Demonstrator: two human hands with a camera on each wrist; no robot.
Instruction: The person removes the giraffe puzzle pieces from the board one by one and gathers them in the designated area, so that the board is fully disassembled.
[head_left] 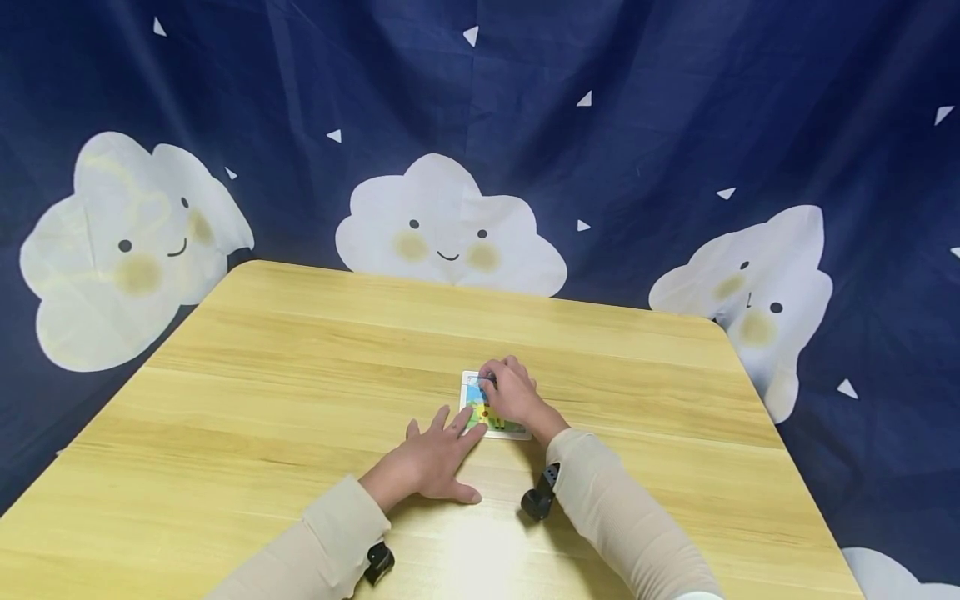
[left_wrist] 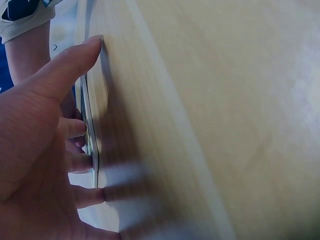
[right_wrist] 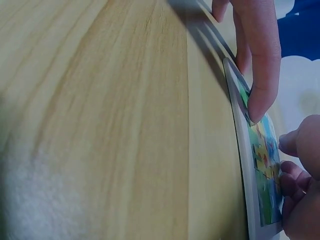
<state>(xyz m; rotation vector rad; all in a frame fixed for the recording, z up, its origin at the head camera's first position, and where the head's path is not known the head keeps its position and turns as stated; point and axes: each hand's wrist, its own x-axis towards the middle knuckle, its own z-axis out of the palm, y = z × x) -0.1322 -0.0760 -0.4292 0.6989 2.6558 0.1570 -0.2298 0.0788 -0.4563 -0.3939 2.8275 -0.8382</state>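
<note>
On the left, your cream sleeve point(head_left: 330, 533) lay over the wooden table point(head_left: 247, 375), a black wrist camera point(head_left: 379, 563) at its cuff. Your left hand point(head_left: 435, 461) reached in with fingers straight and spread, gripping nothing; a fingertip pressed the near left part of the framed jigsaw puzzle point(head_left: 495, 422), probably to keep it from sliding, while the thumb stood out to the side, away from the puzzle. The puzzle lay flat near the table's middle, within reach of both hands, its white border framing a yellow animal figure. Your right hand point(head_left: 513, 393) arched over its far right part with fingers curled, seemingly for fine work there; whether they pinched a piece, you couldn't tell. Farther right, a second black camera point(head_left: 537, 503) hung by your other cuff.
</note>
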